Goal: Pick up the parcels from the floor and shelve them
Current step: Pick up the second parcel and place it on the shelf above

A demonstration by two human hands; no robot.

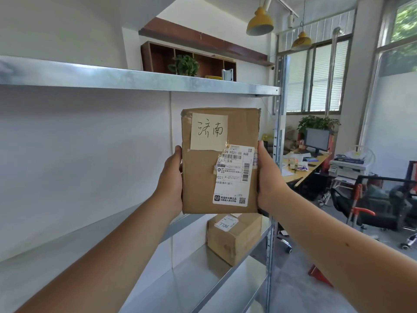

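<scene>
In front of the metal shelving (pixel 90 74), the left hand (pixel 172 177) clasps the left edge of a flat cardboard parcel (pixel 220 161), held upright in mid-air above a smaller box (pixel 233 238) on the lower shelf (pixel 198 274), while the right hand (pixel 268 179) clasps its right edge.

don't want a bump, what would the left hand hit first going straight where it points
Likely the front edge of the upper metal shelf: the left hand, gripping the parcel, points up at it. Depth is unclear.
</scene>
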